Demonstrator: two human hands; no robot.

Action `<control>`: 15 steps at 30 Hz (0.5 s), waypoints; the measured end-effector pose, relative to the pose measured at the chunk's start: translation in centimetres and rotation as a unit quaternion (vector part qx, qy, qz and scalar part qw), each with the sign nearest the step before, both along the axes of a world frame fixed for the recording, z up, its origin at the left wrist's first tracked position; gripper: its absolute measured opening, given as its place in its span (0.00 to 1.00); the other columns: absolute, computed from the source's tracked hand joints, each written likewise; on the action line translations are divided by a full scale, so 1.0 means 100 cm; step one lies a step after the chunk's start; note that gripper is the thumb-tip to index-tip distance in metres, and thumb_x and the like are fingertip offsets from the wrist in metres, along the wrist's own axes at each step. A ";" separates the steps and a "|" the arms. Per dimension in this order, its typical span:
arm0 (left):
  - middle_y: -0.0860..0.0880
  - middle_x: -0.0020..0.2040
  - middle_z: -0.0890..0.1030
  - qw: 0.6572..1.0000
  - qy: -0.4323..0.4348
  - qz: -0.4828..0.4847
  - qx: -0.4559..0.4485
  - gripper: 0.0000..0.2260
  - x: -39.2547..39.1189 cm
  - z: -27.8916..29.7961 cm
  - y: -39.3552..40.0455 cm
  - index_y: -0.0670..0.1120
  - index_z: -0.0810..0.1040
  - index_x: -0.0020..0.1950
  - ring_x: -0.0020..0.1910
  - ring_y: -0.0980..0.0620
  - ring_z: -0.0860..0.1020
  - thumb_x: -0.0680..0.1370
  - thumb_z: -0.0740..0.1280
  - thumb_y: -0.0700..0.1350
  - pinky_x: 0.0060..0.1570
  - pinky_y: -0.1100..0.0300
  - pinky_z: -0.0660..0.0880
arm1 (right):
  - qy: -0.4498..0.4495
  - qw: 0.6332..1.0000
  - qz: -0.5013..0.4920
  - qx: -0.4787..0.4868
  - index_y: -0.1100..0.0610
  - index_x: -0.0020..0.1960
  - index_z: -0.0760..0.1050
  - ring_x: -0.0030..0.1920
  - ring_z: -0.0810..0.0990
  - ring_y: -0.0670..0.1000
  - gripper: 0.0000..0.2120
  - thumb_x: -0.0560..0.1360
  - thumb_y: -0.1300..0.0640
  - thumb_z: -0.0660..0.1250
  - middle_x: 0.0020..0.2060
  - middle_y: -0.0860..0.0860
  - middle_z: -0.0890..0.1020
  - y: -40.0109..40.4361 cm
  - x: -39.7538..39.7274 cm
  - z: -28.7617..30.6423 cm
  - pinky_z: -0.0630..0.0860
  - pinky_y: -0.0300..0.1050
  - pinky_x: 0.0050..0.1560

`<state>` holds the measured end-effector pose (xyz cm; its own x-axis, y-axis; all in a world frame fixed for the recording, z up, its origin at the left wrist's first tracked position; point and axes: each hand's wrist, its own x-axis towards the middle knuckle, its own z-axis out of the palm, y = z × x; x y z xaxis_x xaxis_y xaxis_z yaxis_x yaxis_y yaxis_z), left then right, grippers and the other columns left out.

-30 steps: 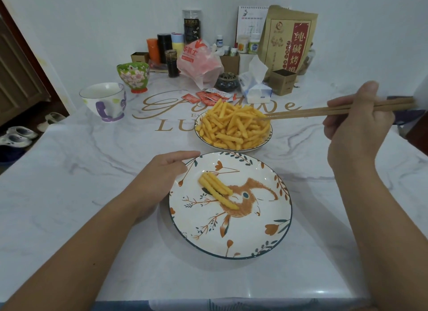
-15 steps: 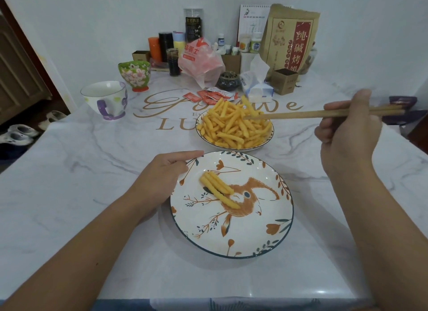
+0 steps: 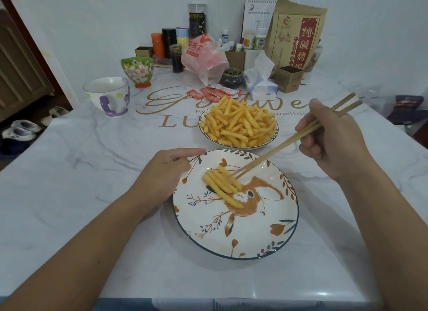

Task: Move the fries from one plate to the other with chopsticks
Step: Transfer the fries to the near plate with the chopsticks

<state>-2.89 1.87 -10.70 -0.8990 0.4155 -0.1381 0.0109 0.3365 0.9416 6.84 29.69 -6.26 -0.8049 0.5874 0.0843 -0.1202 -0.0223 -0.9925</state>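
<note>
A white marbled bench [image 3: 69,171] with gold lettering carries two plates: a painted plate [image 3: 266,236] nearest, a heaped plate [image 3: 234,145] behind it. Farther back stand a mug [image 3: 108,95], a flowered cup [image 3: 137,72], red sachets [image 3: 213,93], a tissue pack [image 3: 261,86] and a brown bag [image 3: 296,32].

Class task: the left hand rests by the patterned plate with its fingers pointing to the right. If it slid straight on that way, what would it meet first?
The left hand would first meet the patterned plate, whose rim its fingertips seem to touch.

My right hand [image 3: 333,137] holds wooden chopsticks [image 3: 287,144], tips at a fry [image 3: 228,175] among four on the bird-painted plate [image 3: 266,236]. My left hand [image 3: 162,174] steadies its rim. Behind stands the plate of fries [image 3: 238,124].
</note>
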 end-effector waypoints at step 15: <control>0.66 0.47 0.85 0.995 0.097 -0.007 -0.025 0.16 0.000 -0.008 0.000 0.60 0.86 0.57 0.47 0.63 0.83 0.87 0.57 0.49 0.42 0.72 0.76 | 0.137 0.960 -0.052 0.239 0.52 0.41 0.81 0.29 0.75 0.44 0.18 0.86 0.55 0.59 0.28 0.45 0.78 -0.018 0.001 -0.007 0.69 0.37 0.29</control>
<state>-2.91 1.88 -11.48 -0.9046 0.4260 0.0169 0.1968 0.3819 0.9030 6.90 27.88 -6.99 -0.6532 0.5040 0.5651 -0.3561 0.4542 -0.8166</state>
